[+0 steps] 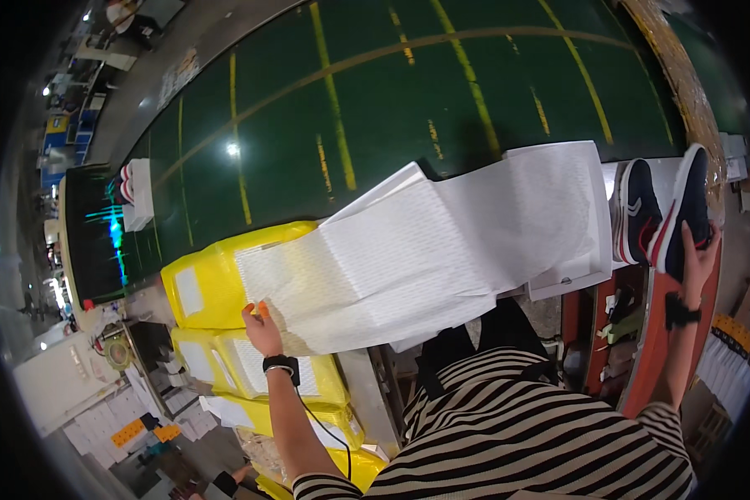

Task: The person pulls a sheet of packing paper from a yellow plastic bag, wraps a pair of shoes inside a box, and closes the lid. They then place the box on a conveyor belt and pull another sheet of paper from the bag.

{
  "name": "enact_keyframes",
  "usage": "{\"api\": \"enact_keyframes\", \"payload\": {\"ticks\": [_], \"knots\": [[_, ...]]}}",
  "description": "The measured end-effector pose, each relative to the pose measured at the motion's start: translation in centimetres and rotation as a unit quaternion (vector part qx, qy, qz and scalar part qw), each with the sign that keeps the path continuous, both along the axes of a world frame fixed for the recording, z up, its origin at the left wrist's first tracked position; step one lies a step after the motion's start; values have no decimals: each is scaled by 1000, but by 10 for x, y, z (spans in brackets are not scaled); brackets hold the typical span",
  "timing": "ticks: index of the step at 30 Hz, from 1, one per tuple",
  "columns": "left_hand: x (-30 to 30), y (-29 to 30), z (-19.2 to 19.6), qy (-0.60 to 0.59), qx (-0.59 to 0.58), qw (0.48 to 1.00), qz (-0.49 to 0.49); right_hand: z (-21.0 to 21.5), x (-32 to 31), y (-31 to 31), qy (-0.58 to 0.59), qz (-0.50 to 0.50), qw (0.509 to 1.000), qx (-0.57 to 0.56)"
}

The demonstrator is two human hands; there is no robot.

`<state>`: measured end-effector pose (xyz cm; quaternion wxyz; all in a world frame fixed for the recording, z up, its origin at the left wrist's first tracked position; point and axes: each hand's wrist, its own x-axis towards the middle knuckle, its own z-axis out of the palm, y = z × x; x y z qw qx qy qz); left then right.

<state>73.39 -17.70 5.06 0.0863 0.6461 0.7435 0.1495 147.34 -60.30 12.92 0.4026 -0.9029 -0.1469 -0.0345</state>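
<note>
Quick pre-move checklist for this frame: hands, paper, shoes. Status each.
1. Left hand on the white paper sheet at its lower left corner: ok.
2. Paper sheet lies spread over the yellow box and green belt: ok.
3. Right hand grips the dark blue shoe: ok.
4. Second shoe sits beside it, apart from the hand: ok.
5. Sheet free of creases: not ok, folds visible.
6. What lies under the sheet: cannot tell.

Bright overhead light, glare on the green belt (408, 92), fisheye-bent dark rim.
</note>
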Motion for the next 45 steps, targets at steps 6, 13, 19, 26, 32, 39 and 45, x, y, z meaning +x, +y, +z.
{"api": "enact_keyframes", "payload": {"ticks": [6,13,19,26,32,39,45], "knots": [[-24,-12,7,-101,19,994,32,25,-247,196,551,277,767,177],[6,-50,70,-623,-140,770,7,-111,-365,283,621,354,698,43],[-183,-193,-141,167,-63,973,-145,-130,-426,307,731,331,590,90],[55,-128,-28,-357,-117,870,-320,-102,-393,279,473,471,734,-123],[249,-88,16,-179,6,930,-321,-87,-307,271,-95,476,873,-46],[259,-101,-1,-181,-60,887,-420,-83,-183,154,-95,485,854,-158],[276,-102,-20,215,-145,865,-429,-78,-58,21,-146,40,939,-308]]}}
